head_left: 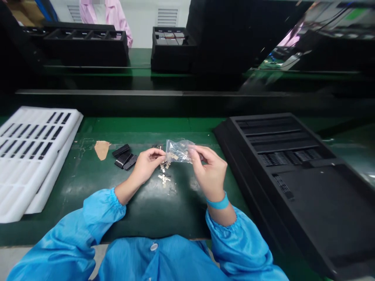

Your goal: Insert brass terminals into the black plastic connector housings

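A clear plastic bag (179, 151) stretches between my two hands above the green tabletop. My left hand (148, 164) pinches its left edge between thumb and fingers. On the other side, my right hand (209, 168) is closed on the bag's right end. Small metal pieces (164, 179) lie scattered on the table just below the bag, some partly hidden behind it. Left of my left hand sits a small pile of black plastic parts (125, 157).
Stacked white foam trays (38, 156) with black strips in their slots stand at left. A scrap of brown paper (102, 150) lies nearby. Black trays (293, 171) holding black parts occupy the right. Beyond a ledge are black bins (88, 45) and a person in pink (118, 17).
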The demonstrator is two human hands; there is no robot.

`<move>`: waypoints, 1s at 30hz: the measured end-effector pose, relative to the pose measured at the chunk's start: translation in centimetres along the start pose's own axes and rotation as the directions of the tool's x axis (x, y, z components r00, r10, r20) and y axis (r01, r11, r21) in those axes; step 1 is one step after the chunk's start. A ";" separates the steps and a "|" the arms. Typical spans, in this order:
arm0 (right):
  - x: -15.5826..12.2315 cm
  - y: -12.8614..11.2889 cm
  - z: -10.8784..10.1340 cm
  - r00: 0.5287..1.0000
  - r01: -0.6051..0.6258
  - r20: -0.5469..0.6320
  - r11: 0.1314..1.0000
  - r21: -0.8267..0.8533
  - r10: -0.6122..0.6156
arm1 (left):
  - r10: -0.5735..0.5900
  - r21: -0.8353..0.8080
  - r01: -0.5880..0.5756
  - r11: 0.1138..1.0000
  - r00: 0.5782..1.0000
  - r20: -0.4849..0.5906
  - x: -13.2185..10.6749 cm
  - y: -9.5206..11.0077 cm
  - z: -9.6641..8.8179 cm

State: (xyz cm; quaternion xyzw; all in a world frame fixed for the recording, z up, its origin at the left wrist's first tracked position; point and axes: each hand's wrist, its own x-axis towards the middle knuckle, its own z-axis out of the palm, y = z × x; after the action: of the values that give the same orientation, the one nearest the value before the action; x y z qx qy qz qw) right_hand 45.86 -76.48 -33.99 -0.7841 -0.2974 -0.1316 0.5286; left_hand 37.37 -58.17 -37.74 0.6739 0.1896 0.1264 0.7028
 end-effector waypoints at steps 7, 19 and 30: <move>1.6 -0.6 -0.4 0.986 0.076 0.153 0.995 -0.059 -0.066 | 0.211 0.354 -0.209 0.912 0.977 0.034 -0.8 -0.4 -1.8; -3.5 0.6 -4.1 0.898 -0.425 0.264 0.852 0.307 0.353 | 0.009 0.208 -0.077 0.975 0.951 0.310 -2.1 4.7 2.5; -25.4 5.2 -17.6 0.629 -0.713 -0.510 0.697 -0.078 0.587 | -0.357 0.645 -0.069 0.761 0.785 0.505 -5.7 1.4 -2.4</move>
State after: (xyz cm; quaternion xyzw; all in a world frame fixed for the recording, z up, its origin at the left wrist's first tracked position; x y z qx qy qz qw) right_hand 30.87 -102.16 -44.01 -0.8501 0.1598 -0.1460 0.4800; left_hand 31.33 -58.38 -35.84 0.8558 0.0422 -0.2233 0.4648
